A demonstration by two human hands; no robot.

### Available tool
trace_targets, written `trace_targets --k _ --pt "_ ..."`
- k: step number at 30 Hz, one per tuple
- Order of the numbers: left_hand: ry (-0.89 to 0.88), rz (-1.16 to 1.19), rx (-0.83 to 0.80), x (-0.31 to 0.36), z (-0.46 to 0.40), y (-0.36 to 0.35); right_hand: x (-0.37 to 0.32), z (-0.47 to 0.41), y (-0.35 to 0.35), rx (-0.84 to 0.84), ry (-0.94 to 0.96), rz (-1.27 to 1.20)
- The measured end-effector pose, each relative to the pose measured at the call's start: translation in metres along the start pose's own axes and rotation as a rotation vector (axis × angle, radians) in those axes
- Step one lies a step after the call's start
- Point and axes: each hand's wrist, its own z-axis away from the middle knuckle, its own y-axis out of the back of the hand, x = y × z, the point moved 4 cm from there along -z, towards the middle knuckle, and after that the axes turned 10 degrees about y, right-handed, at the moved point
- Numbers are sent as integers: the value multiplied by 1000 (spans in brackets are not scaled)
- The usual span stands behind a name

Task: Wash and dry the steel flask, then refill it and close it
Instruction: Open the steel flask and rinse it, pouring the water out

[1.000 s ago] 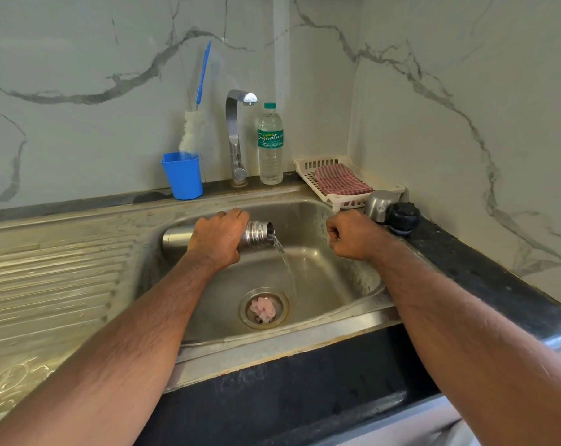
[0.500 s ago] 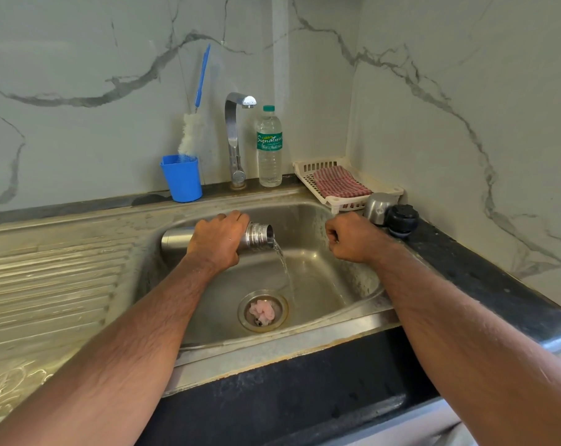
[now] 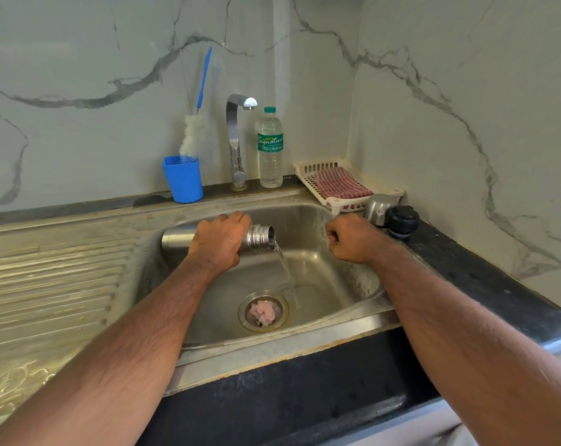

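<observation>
From the head camera we are looking down into a steel sink (image 3: 308,341) set in a dark surface (image 3: 485,278). Our left hand (image 3: 219,241) is gripping the steel flask (image 3: 260,239) around its middle, fingers curled over the top, and is holding it almost level above the basin with the threaded mouth pointing toward 3 o'clock. A thin stream of water (image 3: 283,262) is pouring from the mouth and falling into the basin just toward 2 o'clock of the drain strainer (image 3: 263,312), where a pink scrap is lying. Our right hand (image 3: 353,239) is hovering at 3 o'clock of the flask mouth, apart from it, clenched into a fist; we are seeing nothing held in it.

At 3 o'clock of that fist, on the sink's corner, the steel cup lid (image 3: 377,208) and the black stopper (image 3: 403,220) are sitting side by side, touching or nearly so. Behind them, toward 12 o'clock, a white plastic tray (image 3: 317,167) is carrying a folded red checked cloth (image 3: 340,185). Along the back ledge the tap (image 3: 235,143) is standing with a plastic water bottle (image 3: 270,149) just beside it at 3 o'clock, and a blue cup (image 3: 183,178) at 9 o'clock of the tap is holding a bottle brush (image 3: 197,123) with a blue handle, leaning against the marble wall (image 3: 79,59). The ribbed drainboard (image 3: 47,284) is stretching away at 9 o'clock.
</observation>
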Motion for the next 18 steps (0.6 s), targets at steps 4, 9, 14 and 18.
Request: trace_targets --k 4,9,14,18 --pt "-3 2 -1 1 0 1 0 0 0 -3 1 -3" --pt "-9 -11 3 3 0 1 0 0 0 -2 -2 -5" --pt "-13 -19 7 3 1 2 -1 0 0 3 4 -4" --pt "-14 -24 12 4 1 2 -1 0 0 5 7 -2"
